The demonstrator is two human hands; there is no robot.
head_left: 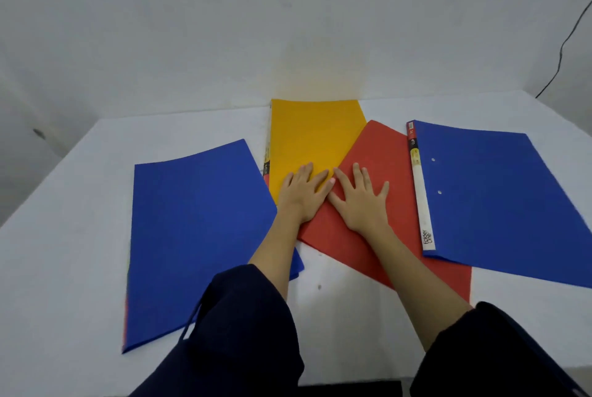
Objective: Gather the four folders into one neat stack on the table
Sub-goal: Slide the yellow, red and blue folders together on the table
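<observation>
Four folders lie spread on the white table [64, 236]. A blue folder [192, 236] is at the left, a yellow folder [314, 137] at the back middle. A red folder [384, 156] lies tilted over the yellow one's lower right corner. A second blue folder [499, 198] with a white spine label sits at the right, overlapping the red one's right edge. My left hand [302, 190] rests flat on the yellow folder, fingers spread. My right hand [360, 196] lies flat on the red folder, fingers spread. The two hands touch at the fingertips.
A white wall [288, 28] stands close behind the table. A black cable [560, 54] runs down the wall at the far right. Dark sleeves cover both forearms near the table's front edge.
</observation>
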